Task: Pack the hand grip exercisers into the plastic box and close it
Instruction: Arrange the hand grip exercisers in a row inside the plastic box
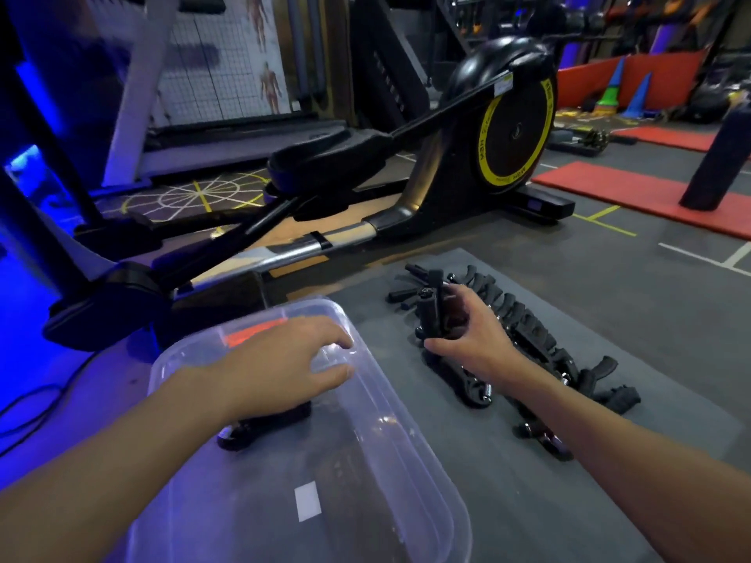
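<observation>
The right hand [471, 335] is gripping an exerciser [430, 314] right of the box [410, 432]; the left hand [280, 363] is hovering over it.

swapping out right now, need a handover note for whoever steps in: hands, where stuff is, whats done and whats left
Left hand: open, over the box, holding nothing.
Right hand: grips one exerciser at the pile on the mat.
Done: at least one packed exerciser lies in the box.
Left: bring over the held one, then the rest of the pile, then close the box. I can't spot a lid.
</observation>
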{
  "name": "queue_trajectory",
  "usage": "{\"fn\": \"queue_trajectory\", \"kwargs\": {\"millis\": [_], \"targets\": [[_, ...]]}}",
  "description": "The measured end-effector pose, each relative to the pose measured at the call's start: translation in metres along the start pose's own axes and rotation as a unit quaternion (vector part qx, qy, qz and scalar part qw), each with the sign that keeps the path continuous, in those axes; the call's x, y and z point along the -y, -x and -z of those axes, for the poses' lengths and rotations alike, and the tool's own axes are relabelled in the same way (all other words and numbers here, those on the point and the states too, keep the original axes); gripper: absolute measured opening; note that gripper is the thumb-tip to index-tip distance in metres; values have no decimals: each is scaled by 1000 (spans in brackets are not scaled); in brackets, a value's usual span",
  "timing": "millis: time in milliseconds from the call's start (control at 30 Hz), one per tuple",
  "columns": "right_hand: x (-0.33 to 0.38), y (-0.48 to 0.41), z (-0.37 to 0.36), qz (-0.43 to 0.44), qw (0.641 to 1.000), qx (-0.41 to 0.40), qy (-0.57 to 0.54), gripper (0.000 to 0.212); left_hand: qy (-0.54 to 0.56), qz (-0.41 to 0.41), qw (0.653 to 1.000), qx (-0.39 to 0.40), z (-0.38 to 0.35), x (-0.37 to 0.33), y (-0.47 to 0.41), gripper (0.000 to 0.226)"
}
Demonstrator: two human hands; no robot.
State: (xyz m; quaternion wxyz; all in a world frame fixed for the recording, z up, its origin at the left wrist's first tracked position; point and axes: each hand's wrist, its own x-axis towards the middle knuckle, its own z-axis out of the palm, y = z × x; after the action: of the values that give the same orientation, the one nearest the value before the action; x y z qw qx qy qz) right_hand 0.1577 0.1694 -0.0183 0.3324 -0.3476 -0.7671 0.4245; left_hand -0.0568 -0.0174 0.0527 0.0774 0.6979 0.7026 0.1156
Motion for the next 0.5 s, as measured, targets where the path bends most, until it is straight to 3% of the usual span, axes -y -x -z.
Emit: {"fn": "queue_trajectory", "kwargs": {"millis": [167,267,500], "targets": [[71,13,-11,85,987,106,-81,101,73,42,994,-65,24,21,25,58],[108,23,-23,111,974,170,-98,107,125,68,986,-85,33,30,39,44],[163,44,-37,141,957,229,-111,101,238,75,967,-60,44,31,57,50]]}}
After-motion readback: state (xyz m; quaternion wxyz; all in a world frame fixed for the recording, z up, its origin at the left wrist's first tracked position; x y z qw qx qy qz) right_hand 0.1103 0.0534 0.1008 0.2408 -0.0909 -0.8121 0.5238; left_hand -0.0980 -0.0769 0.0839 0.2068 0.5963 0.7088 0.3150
